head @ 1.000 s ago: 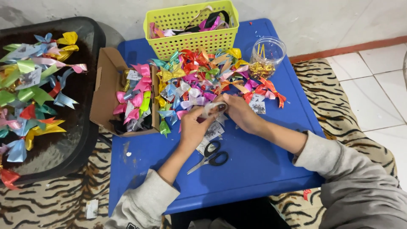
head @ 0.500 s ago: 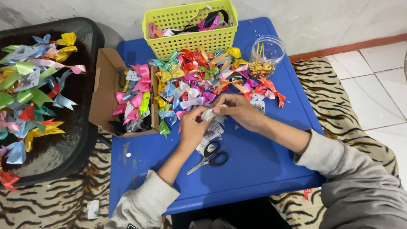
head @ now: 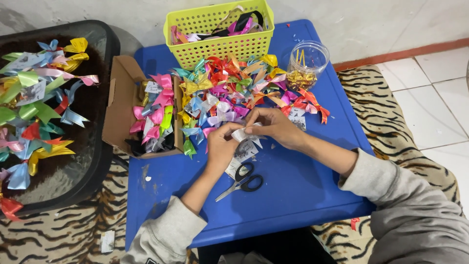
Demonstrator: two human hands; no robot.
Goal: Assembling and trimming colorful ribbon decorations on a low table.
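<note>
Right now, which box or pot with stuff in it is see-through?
The round clear jar by the table's far right edge. The yellow basket has holes, and the brown cardboard box is solid.

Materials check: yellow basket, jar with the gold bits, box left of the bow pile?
Yellow basket: looks like moulded plastic, matt, with a regular grid of holes in its walls. Jar: clear and glossy, its contents showing through; glass or clear plastic, cannot tell which. Box: brown cardboard, dull, with raw flaps folded open.
</note>
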